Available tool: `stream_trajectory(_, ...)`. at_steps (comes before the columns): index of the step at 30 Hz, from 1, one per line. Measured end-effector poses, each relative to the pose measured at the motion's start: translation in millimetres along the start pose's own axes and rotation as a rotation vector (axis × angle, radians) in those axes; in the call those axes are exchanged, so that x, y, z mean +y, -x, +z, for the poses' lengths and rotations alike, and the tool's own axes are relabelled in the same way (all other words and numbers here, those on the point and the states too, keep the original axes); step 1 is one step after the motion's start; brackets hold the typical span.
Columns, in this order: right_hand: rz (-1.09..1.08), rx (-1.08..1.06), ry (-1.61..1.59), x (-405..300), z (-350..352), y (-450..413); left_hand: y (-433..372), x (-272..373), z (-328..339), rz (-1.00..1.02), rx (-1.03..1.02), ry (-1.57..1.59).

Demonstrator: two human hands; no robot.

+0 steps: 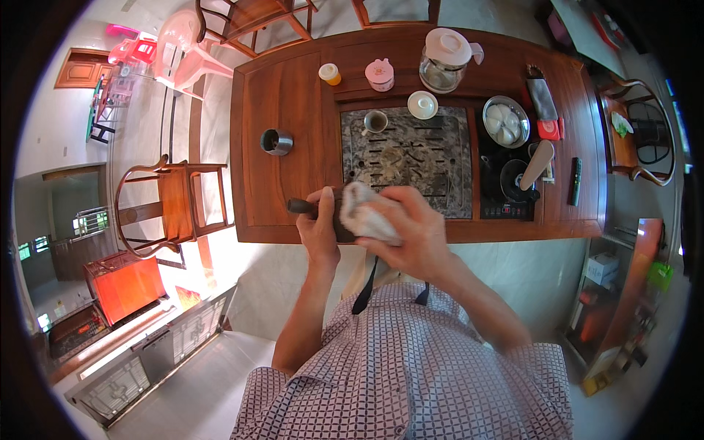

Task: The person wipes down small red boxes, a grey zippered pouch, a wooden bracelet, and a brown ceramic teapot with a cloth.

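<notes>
My left hand (319, 225) grips a dark pot (344, 217) that has a short side handle (301, 206) sticking out to the left. In my right hand (412, 225) is a bunched white cloth (363, 212), pressed against the pot's right side. The cloth and my fingers hide much of the pot. Both hands are above the front edge of a wooden tea table (286, 187). Just beyond them lies a dark stone tea tray (352, 159) with drain slots. On the tray stand a small cup (375, 121) and a white lidded bowl (423, 105).
Left on the table is a metal canister (276, 142). Along the back stand a yellow-and-white jar (330, 74), a pink lidded cup (380, 75) and a glass kettle (443, 60). To the right are a steel bowl of white cups (506, 122), an induction cooker (498, 209) and a remote (575, 181).
</notes>
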State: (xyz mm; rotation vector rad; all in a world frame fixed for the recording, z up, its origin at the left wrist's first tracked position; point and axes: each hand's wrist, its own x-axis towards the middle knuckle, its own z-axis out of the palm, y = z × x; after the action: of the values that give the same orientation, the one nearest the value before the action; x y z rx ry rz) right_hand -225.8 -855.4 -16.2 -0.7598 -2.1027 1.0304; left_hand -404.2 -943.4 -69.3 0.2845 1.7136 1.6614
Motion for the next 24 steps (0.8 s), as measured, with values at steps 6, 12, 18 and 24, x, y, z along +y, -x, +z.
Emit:
stream_trajectory(6, -0.110, -0.013, 0.180, 4, 24, 0, 8, 4, 13, 0.011, 0.013, 0.137)
stream_trajectory(12, 0.019, -0.131, 0.075, 28, 16, 46, 0, 2, -1, -0.084, 0.130, 0.142)
stream_trajectory(18, 0.116, 0.113, -0.074, 26, 18, 20, 4, 2, 5, -0.051, 0.115, 0.122)
stream_trajectory(24, 0.172, -0.023, -0.127, 31, 28, -1, 35, 8, 14, -0.024, -0.032, 0.019)
